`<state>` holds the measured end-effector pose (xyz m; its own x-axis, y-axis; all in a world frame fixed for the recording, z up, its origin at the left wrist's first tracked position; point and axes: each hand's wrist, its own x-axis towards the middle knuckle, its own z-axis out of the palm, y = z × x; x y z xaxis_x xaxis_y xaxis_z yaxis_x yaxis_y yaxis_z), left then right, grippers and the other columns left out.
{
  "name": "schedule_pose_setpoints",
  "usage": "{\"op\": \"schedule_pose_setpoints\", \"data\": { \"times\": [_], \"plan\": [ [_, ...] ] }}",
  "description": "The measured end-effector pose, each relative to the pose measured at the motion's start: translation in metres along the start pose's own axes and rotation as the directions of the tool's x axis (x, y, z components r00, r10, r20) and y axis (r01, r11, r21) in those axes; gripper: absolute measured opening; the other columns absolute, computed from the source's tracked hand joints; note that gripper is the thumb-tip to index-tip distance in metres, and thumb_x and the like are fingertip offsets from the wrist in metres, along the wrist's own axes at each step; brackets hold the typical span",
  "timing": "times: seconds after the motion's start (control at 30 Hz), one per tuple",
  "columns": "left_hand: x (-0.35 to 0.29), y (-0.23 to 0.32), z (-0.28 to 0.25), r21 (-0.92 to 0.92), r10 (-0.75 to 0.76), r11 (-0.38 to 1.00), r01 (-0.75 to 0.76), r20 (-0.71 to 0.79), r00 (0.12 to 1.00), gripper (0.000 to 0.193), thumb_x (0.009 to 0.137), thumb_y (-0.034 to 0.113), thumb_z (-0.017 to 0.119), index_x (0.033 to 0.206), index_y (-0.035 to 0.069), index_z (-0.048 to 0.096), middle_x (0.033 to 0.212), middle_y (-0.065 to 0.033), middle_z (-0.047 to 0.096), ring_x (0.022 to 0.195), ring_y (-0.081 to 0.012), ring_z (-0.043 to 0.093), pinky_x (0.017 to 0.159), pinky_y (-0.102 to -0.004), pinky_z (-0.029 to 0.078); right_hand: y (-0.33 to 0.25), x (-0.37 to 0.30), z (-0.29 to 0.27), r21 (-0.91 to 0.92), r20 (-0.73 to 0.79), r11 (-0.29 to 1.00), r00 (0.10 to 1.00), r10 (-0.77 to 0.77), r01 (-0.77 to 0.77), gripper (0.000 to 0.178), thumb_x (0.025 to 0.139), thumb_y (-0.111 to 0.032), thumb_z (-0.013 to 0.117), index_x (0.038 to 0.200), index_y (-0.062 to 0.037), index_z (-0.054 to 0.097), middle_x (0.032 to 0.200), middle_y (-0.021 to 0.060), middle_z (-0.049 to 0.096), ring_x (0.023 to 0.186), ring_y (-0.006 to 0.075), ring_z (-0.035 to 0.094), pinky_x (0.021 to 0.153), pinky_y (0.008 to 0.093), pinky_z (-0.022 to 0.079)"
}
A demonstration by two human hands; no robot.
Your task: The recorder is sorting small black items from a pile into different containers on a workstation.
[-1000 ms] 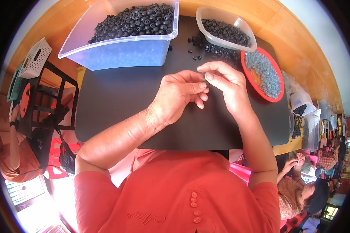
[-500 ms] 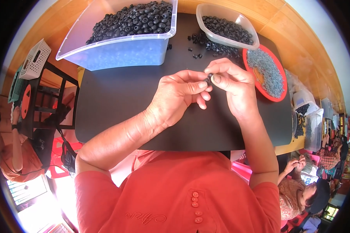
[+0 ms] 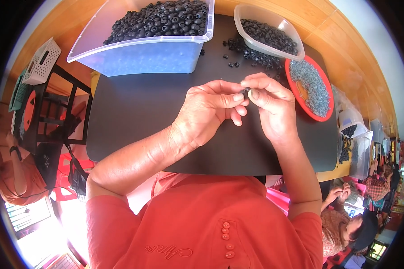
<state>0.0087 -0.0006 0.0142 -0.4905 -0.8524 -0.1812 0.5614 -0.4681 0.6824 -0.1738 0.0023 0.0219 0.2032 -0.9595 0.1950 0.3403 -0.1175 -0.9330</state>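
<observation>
Above the dark table (image 3: 135,116), my two hands meet around one small round black plastic piece (image 3: 246,92). My left hand (image 3: 211,104) pinches it from the left between thumb and forefinger, other fingers curled beneath. From the right, my right hand (image 3: 273,101) grips the same piece with thumb and fingertips. Most of the piece is covered by the fingers, so any smaller part on it cannot be made out. Just beyond my right hand lies a red oval tray (image 3: 329,101) with many small clear bluish pieces (image 3: 317,92).
A large clear tub (image 3: 139,58) heaped with black pieces (image 3: 161,20) stands far left. A smaller clear tub (image 3: 273,51) of black pieces is far right, with loose ones (image 3: 255,56) spilled beside it. Other people sit left and at the right (image 3: 345,224).
The view has shifted slightly, so the tubs and tray appear a little to the right. Both hands keep their pinch on the black piece, with only slight finger movement.
</observation>
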Motion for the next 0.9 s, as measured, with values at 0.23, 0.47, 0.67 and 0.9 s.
{"op": "schedule_pose_setpoints", "data": {
  "times": [0.23,0.47,0.67,0.9],
  "plan": [
    [0.004,-0.001,-0.003,0.006,-0.005,1.0,0.005,-0.013,1.0,0.015,0.095,0.003,0.059,0.108,-0.003,0.061,0.095,-0.0148,0.067,0.081,-0.0231,0.065,0.069,-0.035,0.052,0.007,-0.001,0.004,0.047,-0.032,0.999,0.999,0.004,-0.002,0.015,0.09,0.003,0.062,0.103,0.0057,0.069,0.096,0.0105,0.063,0.076,0.02,0.063,0.07,0.0324,0.053],
    [0.002,0.001,-0.001,0.003,-0.002,1.0,0.002,-0.012,1.0,0.015,0.095,0.003,0.059,0.108,-0.003,0.061,0.094,-0.0145,0.066,0.08,-0.0235,0.065,0.069,-0.0352,0.052,0.005,0.0,0.003,0.114,-0.051,0.99,0.995,0.089,-0.083,0.015,0.09,0.004,0.062,0.103,0.0057,0.069,0.094,0.0098,0.064,0.076,0.0187,0.064,0.072,0.0312,0.052],
    [0.002,0.001,0.003,-0.006,0.025,1.0,-0.025,-0.029,0.999,0.011,0.092,-0.001,0.064,0.1,-0.007,0.063,0.091,-0.0151,0.068,0.076,-0.0217,0.066,0.064,-0.0333,0.056,-0.004,-0.003,0.008,-0.292,-0.02,0.945,0.987,-0.159,0.146,0.012,0.09,0.005,0.062,0.1,0.0055,0.068,0.097,0.0085,0.062,0.082,0.0158,0.062,0.075,0.0281,0.05],
    [0.001,0.0,0.004,0.041,0.026,0.999,-0.024,-0.069,0.997,0.011,0.091,-0.001,0.064,0.1,-0.007,0.063,0.092,-0.0153,0.068,0.074,-0.021,0.065,0.063,-0.0321,0.055,-0.001,-0.004,0.006,-0.475,0.071,0.84,0.963,-0.26,0.262,0.013,0.089,0.007,0.061,0.1,0.0052,0.068,0.098,0.0087,0.06,0.087,0.0137,0.059,0.078,0.025,0.049]
  ]
}}
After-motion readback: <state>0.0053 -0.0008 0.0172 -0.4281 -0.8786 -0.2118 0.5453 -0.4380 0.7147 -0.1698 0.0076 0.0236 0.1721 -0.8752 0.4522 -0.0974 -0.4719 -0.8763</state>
